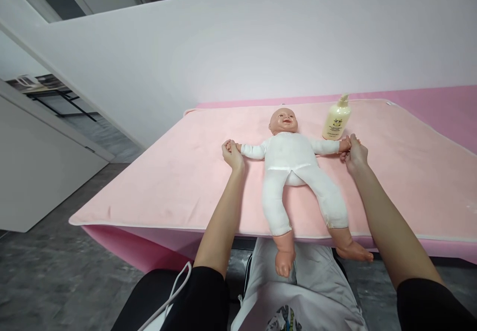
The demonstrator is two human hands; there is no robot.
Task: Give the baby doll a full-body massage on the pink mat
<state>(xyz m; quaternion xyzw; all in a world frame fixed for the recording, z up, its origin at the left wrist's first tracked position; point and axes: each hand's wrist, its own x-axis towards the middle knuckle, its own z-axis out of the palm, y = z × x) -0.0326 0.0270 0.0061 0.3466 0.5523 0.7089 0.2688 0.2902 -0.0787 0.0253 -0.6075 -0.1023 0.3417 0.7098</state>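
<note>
Gripping the doll (pixel 288 151) by both its hands: clasping one in the closed left hand (pixel 234 157) and pinching the other in the right hand (pixel 357 157), with the contact partly hidden there. Stretching both doll arms straight out to the sides. Seeing the doll lying face up on the pink blanket (pixel 167 182), with head toward the white wall (pixel 167 57) and feet overhanging the near edge. Noting a pale yellow pump bottle (pixel 336 121) standing just beyond the doll's wrist, near the right hand.
</note>
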